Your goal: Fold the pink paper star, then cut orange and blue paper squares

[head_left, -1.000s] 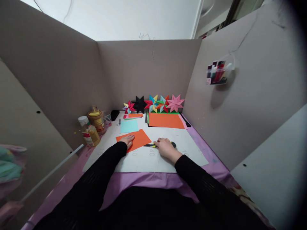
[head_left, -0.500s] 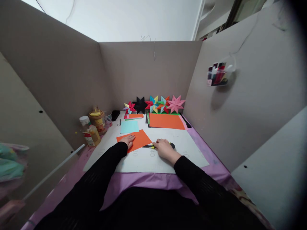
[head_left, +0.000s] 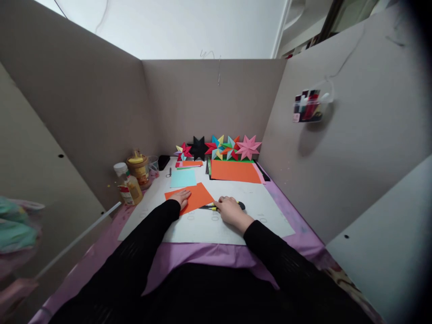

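My left hand (head_left: 181,198) lies flat on an orange sheet of paper (head_left: 197,196), fingers stretched toward its middle. At the sheet's right corner, the fingertips of my right hand (head_left: 231,210) are closed together on the paper's edge. Beneath that hand lies a black-and-yellow tool (head_left: 242,205) with a dark, narrow tip reaching left under the orange sheet's edge; the hand hides its middle, so its kind is unclear. A light blue square of paper (head_left: 182,178) is just behind the orange sheet. Everything rests on a white board (head_left: 202,231) with printed numbers.
Folded paper stars (head_left: 248,147) stand along the back wall. Before them is a stack of coloured sheets (head_left: 236,171), with smaller papers (head_left: 192,163) at left. Small scissors (head_left: 169,172), a glue bottle (head_left: 130,189), a jar (head_left: 139,171) and a clear cup (head_left: 153,166) sit left.
Both hands and the orange sheet keep almost the same positions. The whole view has shifted very slightly.
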`<action>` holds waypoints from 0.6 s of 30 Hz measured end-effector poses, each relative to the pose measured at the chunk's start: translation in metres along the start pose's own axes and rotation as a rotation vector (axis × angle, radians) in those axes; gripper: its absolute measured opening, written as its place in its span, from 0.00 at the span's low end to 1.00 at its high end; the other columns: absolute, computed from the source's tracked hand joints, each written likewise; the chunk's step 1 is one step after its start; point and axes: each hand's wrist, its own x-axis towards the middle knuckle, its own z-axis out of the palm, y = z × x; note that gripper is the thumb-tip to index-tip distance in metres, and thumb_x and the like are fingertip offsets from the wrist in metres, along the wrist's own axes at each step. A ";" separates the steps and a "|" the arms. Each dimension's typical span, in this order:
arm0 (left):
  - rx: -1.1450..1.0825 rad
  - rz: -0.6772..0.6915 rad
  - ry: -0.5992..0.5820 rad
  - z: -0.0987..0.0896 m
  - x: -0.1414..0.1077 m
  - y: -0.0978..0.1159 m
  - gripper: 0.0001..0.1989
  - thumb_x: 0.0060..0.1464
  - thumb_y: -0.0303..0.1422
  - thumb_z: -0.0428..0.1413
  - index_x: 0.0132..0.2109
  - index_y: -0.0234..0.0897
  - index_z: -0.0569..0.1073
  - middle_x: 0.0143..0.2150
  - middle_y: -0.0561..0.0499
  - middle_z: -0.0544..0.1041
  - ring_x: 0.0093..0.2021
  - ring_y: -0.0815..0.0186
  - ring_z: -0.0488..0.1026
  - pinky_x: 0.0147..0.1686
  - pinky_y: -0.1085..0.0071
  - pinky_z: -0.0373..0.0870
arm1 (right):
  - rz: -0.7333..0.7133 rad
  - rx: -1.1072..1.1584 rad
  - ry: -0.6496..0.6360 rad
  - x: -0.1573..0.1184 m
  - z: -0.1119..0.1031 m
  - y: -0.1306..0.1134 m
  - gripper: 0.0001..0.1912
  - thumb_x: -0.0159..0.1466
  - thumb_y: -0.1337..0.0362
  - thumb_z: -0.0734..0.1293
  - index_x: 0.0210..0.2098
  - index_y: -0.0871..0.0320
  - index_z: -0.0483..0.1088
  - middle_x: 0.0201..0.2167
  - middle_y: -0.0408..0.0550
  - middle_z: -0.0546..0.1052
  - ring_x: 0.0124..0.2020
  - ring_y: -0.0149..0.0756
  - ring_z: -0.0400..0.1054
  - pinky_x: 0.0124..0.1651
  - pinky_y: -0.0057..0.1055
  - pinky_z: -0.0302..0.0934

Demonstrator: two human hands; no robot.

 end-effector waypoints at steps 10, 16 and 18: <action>-0.019 0.052 0.029 0.004 0.001 -0.003 0.18 0.60 0.33 0.50 0.56 0.37 0.67 0.60 0.43 0.66 0.58 0.56 0.64 0.57 0.54 0.61 | -0.027 0.011 0.007 0.006 0.000 -0.015 0.15 0.64 0.65 0.57 0.48 0.57 0.69 0.44 0.56 0.71 0.45 0.44 0.64 0.45 0.36 0.52; -0.037 0.082 0.023 0.004 0.013 -0.018 0.15 0.59 0.35 0.52 0.52 0.36 0.68 0.53 0.44 0.70 0.47 0.61 0.71 0.45 0.58 0.71 | -0.033 0.009 0.006 0.004 -0.001 -0.016 0.15 0.64 0.66 0.57 0.47 0.57 0.69 0.44 0.56 0.71 0.44 0.44 0.64 0.44 0.36 0.52; -0.030 0.088 0.008 0.000 0.012 -0.026 0.15 0.59 0.35 0.52 0.52 0.36 0.68 0.53 0.44 0.70 0.47 0.60 0.71 0.45 0.58 0.71 | -0.032 0.008 0.006 0.004 -0.002 -0.016 0.15 0.64 0.66 0.57 0.47 0.57 0.69 0.43 0.56 0.72 0.44 0.44 0.64 0.44 0.36 0.52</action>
